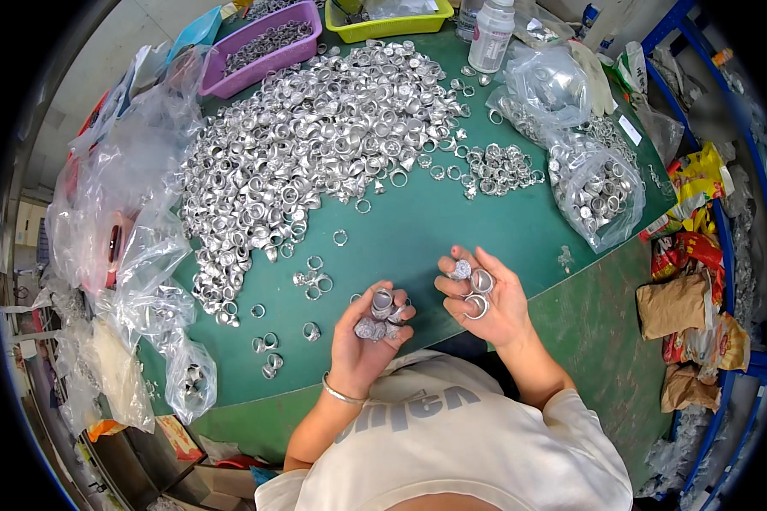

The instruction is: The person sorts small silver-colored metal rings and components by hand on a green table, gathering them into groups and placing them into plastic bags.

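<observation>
Palm up over the near side of the green table [418,234], my left hand [354,353] cups several chunky silver rings [382,315] in its curled fingers. To its right, my right hand [507,311] is also turned up, with silver rings [481,281] between its bent fingers and palm. The two hands are apart. Beyond them spreads a big heap of silver rings [315,140]. A smaller cluster of rings [500,170] lies right of the heap. Loose rings [314,281] are scattered left of my left hand, some in small groups.
At the back stand a purple basket [260,70] of small rings, a yellow-green basket [392,29] and a white bottle [491,41]. Ring-filled clear bags [601,200] sit at the right edge. Crumpled plastic [136,192] covers the left edge. Blue shelving [746,145] holds packets at right.
</observation>
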`<control>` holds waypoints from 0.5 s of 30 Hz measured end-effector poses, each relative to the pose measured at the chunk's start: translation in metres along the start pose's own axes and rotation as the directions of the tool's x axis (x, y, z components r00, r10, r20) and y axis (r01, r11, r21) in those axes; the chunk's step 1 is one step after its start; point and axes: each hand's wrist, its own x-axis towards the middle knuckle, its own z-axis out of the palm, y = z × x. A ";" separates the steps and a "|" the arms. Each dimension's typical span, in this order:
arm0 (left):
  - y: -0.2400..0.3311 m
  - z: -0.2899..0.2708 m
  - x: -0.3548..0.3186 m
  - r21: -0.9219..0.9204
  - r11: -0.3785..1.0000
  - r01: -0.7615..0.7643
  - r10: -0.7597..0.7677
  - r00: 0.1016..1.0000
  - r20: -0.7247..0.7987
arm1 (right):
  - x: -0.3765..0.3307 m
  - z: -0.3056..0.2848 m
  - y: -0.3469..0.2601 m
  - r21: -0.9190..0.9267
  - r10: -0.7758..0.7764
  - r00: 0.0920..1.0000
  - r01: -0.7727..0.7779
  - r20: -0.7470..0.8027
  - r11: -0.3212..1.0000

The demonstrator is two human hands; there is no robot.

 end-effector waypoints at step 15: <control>-0.002 0.003 -0.002 0.007 1.000 -0.008 0.008 1.000 0.016 | -0.006 0.000 -0.001 -0.016 -0.020 0.999 0.019 -0.035 1.000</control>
